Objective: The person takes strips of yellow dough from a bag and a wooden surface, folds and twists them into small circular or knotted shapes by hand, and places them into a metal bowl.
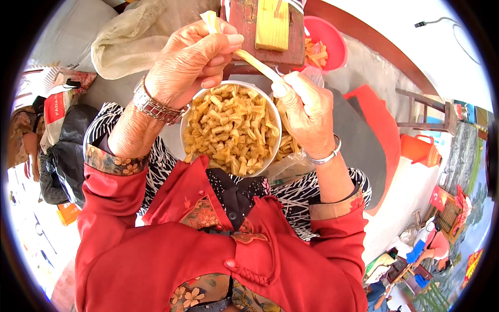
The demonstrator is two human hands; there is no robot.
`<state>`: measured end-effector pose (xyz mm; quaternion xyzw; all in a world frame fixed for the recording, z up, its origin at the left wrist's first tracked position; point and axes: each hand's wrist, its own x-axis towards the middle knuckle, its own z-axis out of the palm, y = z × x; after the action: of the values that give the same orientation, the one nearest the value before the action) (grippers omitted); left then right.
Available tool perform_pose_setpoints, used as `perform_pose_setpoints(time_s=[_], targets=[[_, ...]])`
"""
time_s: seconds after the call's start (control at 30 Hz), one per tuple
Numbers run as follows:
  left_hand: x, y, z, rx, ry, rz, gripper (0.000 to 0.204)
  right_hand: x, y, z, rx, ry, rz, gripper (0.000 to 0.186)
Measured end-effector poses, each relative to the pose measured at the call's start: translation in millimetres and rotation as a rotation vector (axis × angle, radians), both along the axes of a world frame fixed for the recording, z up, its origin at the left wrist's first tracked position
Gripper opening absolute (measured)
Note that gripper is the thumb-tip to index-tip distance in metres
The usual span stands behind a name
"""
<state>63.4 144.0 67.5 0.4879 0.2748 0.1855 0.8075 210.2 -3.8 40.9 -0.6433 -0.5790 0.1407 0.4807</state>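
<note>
A flat pale-yellow strip stretches diagonally between my hands. My left hand pinches it near its upper end, which sticks up past the fingers, and my right hand grips its lower end between thumb and fingers. Below them is a round white container heaped with yellowish knotted pieces. More pieces lie in a clear plastic bag beside it, partly hidden by my right hand. Above my hands a yellow stack of strips rests on a reddish wooden board.
A pink basin with orange pieces stands beside the board. A pale sack is at upper left, dark bags at left. A wooden stool and red watering can are at right. Other people sit far right and far left.
</note>
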Motion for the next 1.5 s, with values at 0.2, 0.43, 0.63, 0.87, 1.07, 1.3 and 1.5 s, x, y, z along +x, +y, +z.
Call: perform_pose_setpoints(time_s=[0.2, 0.43, 0.63, 0.87, 1.07, 1.3, 1.5], targets=[[25.2, 27.7, 16.9, 0.009, -0.113, -0.049, 0.014, 37.9, 27.4, 15.1, 0.044, -0.353, -0.145, 0.023], [78.6, 50.2, 3.0, 0.389, -0.012, 0.105, 0.012, 69.7, 57.2, 18.4, 0.107, -0.557, -0.325, 0.023], [58.1, 68.2, -42.9, 1.113, 0.293, 0.37, 0.019, 70.5, 50.9, -5.0, -0.157, -0.593, -0.296, 0.018], [14.6, 10.8, -20.6, 0.994, 0.259, -0.4, 0.023, 48.5, 8.7, 2.2, -0.034, -0.347, -0.302, 0.017], [2.3, -24.9, -72.8, 1.335, 0.469, -0.51, 0.029, 40.1, -6.4, -6.4, -0.066, -0.357, -0.26, 0.018], [15.7, -11.8, -121.5, 1.294, 0.767, -0.711, 0.033, 32.5, -1.7, -9.3, -0.051, -0.395, -0.2, 0.024], [15.9, -26.9, -100.8, 1.303, 0.584, -0.532, 0.023, 5.2, -8.6, -3.6, -0.041, -0.247, -0.02, 0.019]])
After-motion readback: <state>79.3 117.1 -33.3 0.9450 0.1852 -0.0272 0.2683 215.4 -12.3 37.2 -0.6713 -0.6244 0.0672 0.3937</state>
